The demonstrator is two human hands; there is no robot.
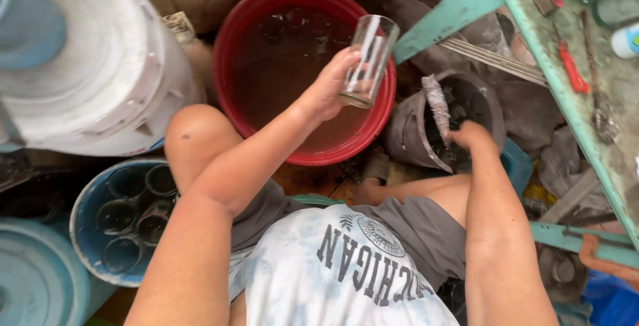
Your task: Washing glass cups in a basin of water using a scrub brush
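Your left hand (327, 88) is wrapped around the lower half of a clear drinking glass (368, 60), fingers closed on it, and holds it tilted with the open mouth up and away from you. The glass is tall, straight-sided and see-through, with pale streaks of reflection down its wall; whether anything is in it cannot be told. It hangs over the right-hand rim of a red basin (363, 136) filled with brownish water. Your right hand (470, 137) is closed on the handle of a bristly bottle brush (437, 103), whose grey head stands up out of a dark grey pot (407, 136) just beside the basin's right rim. Your bare knee (194, 132) sits against the basin's left edge. To the left stands a large white bucket (126, 73), and below it a blue tub (85, 229) holding several glasses (133, 216) mouth up. A green painted bench (559, 93) runs along the right side, carrying red-handled tools (572, 70).
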